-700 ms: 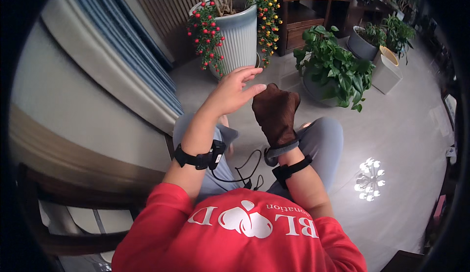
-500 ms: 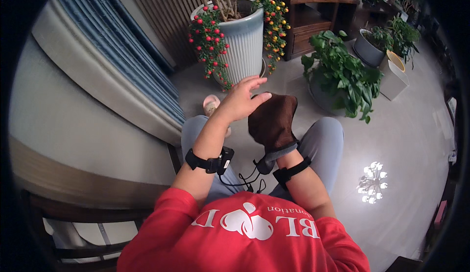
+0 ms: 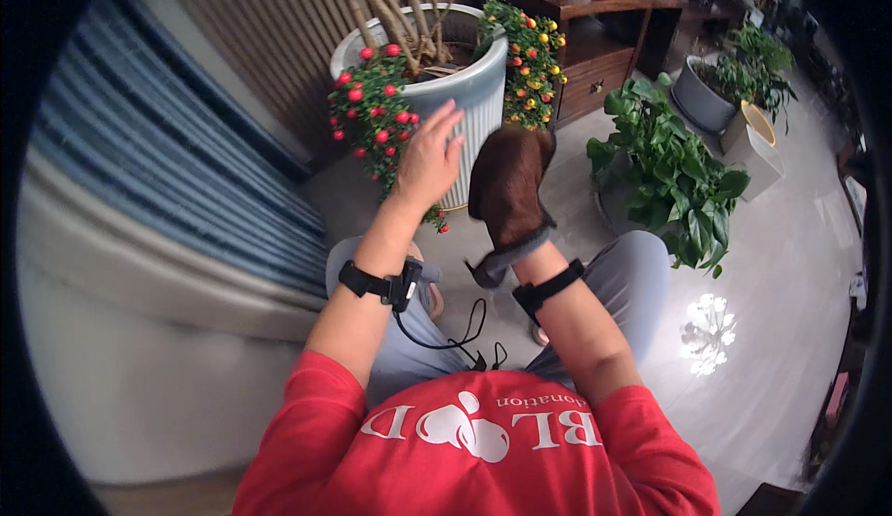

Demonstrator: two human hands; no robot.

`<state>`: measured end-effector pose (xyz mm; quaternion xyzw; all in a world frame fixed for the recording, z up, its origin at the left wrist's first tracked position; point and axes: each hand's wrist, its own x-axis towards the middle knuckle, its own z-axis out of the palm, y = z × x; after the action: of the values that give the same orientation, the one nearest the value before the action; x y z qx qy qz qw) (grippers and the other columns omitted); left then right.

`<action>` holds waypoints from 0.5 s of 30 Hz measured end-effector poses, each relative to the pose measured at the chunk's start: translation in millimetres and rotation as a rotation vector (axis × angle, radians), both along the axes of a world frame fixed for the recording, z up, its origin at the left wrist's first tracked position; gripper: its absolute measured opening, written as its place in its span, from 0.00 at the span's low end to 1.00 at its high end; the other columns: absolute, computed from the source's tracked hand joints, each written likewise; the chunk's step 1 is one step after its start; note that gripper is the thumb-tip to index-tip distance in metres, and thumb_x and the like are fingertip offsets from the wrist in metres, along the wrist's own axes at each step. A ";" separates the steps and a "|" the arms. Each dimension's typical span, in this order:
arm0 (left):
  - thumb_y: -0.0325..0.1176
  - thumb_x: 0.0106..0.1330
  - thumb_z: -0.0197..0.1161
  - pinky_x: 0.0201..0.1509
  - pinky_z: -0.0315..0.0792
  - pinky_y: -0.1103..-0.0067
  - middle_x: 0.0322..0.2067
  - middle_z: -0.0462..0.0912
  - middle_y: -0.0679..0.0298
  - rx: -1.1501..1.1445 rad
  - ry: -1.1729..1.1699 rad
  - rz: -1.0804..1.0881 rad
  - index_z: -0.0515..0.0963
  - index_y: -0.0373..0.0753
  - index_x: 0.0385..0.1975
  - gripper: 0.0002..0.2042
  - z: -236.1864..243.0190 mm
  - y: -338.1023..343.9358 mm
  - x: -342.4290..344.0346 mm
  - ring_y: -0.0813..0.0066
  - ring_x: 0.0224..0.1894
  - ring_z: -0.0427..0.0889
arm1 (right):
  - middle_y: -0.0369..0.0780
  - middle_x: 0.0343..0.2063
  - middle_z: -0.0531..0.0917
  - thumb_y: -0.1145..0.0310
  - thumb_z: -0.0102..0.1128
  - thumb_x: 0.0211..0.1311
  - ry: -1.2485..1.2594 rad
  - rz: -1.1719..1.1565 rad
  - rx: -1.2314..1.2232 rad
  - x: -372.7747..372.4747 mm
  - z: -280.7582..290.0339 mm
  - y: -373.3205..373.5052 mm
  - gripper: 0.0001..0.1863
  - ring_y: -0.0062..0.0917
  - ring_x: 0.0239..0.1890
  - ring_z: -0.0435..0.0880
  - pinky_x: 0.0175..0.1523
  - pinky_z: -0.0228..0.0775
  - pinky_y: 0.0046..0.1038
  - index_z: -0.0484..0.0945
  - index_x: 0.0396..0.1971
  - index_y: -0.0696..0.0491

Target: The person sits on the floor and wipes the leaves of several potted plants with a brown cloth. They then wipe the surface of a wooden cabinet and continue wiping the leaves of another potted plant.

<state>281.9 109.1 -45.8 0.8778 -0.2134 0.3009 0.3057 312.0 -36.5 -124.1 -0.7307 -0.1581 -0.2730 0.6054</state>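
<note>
Left hand (image 3: 432, 158): bare, holding nothing, fingers extended and parted, thumb off to the right. In the two earlier frames its thumb overlapped the near edge of the brown mitt (image 3: 506, 195) in view; now a clear gap separates them. The hand now shows against the ribbed planter (image 3: 483, 98), beside the red berries (image 3: 382, 117); half a second ago it showed mostly below the planter.

Right hand (image 3: 517, 172): inside the mitt, so finger pose cannot be told. Mitt location: pulled over this hand to the wrist, grey cuff (image 3: 522, 248) just above the black strap (image 3: 550, 288). Mitt top now reaches the yellow and orange berries (image 3: 531, 61); before, it showed below them. View has shifted: blue curtain (image 3: 177, 135) fills more of the left side.
</note>
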 end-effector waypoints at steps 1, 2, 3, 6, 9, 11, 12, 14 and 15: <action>0.29 0.67 0.59 0.66 0.66 0.68 0.61 0.73 0.53 0.074 -0.043 0.023 0.75 0.36 0.56 0.17 3.7 2.0 17.7 0.54 0.63 0.72 | 0.39 0.35 0.78 0.67 0.55 0.60 -0.125 -0.051 -0.053 24.3 11.3 7.6 0.10 0.26 0.38 0.76 0.39 0.67 0.33 0.75 0.40 0.54; 0.28 0.68 0.58 0.66 0.66 0.68 0.61 0.73 0.52 0.145 -0.128 0.036 0.75 0.36 0.56 0.17 7.5 3.4 34.3 0.54 0.63 0.72 | 0.41 0.40 0.76 0.68 0.54 0.62 -0.159 -0.196 -0.175 31.4 18.7 10.7 0.14 0.28 0.44 0.75 0.45 0.66 0.31 0.72 0.46 0.55; 0.28 0.66 0.58 0.67 0.62 0.59 0.60 0.73 0.51 0.149 -0.165 0.007 0.74 0.35 0.56 0.18 9.7 3.1 51.1 0.53 0.61 0.72 | 0.43 0.46 0.75 0.68 0.52 0.64 -0.189 -0.341 -0.405 25.8 21.3 11.6 0.17 0.30 0.49 0.73 0.51 0.65 0.30 0.69 0.52 0.56; 0.27 0.67 0.55 0.68 0.60 0.59 0.60 0.74 0.55 0.256 -0.235 0.072 0.73 0.38 0.59 0.20 8.2 0.4 88.3 0.60 0.63 0.72 | 0.47 0.59 0.69 0.68 0.49 0.69 -0.095 -0.186 -0.581 49.9 36.9 35.2 0.25 0.35 0.63 0.68 0.66 0.61 0.30 0.62 0.64 0.58; 0.29 0.67 0.53 0.65 0.61 0.60 0.57 0.78 0.62 0.364 -0.274 0.196 0.72 0.43 0.61 0.21 1.8 -2.7 111.5 0.66 0.58 0.76 | 0.48 0.63 0.66 0.66 0.47 0.71 0.078 0.220 -0.088 84.1 20.8 47.1 0.25 0.36 0.66 0.64 0.70 0.53 0.33 0.61 0.65 0.59; 0.34 0.67 0.55 0.62 0.63 0.61 0.54 0.79 0.65 0.480 -0.289 0.329 0.72 0.44 0.62 0.22 -7.1 -9.9 115.0 0.66 0.52 0.78 | 0.48 0.64 0.65 0.65 0.44 0.72 0.179 0.433 0.140 101.5 -10.4 51.2 0.24 0.36 0.67 0.61 0.72 0.47 0.35 0.61 0.64 0.59; 0.37 0.67 0.57 0.60 0.64 0.62 0.53 0.80 0.66 0.477 -0.315 0.357 0.72 0.45 0.62 0.22 -11.8 -15.2 114.5 0.67 0.49 0.79 | 0.48 0.64 0.65 0.65 0.43 0.73 0.178 0.490 0.244 104.2 -30.7 53.3 0.23 0.36 0.67 0.60 0.73 0.45 0.36 0.61 0.63 0.60; 0.40 0.67 0.58 0.60 0.64 0.65 0.52 0.80 0.68 0.529 -0.300 0.437 0.74 0.46 0.59 0.21 -14.7 -22.0 116.2 0.69 0.49 0.78 | 0.47 0.61 0.67 0.66 0.43 0.71 0.315 0.445 0.263 107.5 -73.0 50.6 0.22 0.35 0.65 0.62 0.71 0.48 0.35 0.63 0.61 0.60; 0.41 0.68 0.56 0.60 0.64 0.66 0.52 0.81 0.68 0.534 -0.328 0.452 0.75 0.47 0.59 0.20 -15.7 -25.6 116.9 0.68 0.50 0.79 | 0.46 0.60 0.67 0.67 0.44 0.71 0.365 0.395 0.237 108.1 -93.6 47.0 0.21 0.34 0.64 0.63 0.70 0.49 0.35 0.64 0.60 0.60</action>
<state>398.8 83.5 -61.5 0.8917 -0.1313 0.4308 -0.0461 420.2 10.5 -217.7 -0.6470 -0.1528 -0.0303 0.7464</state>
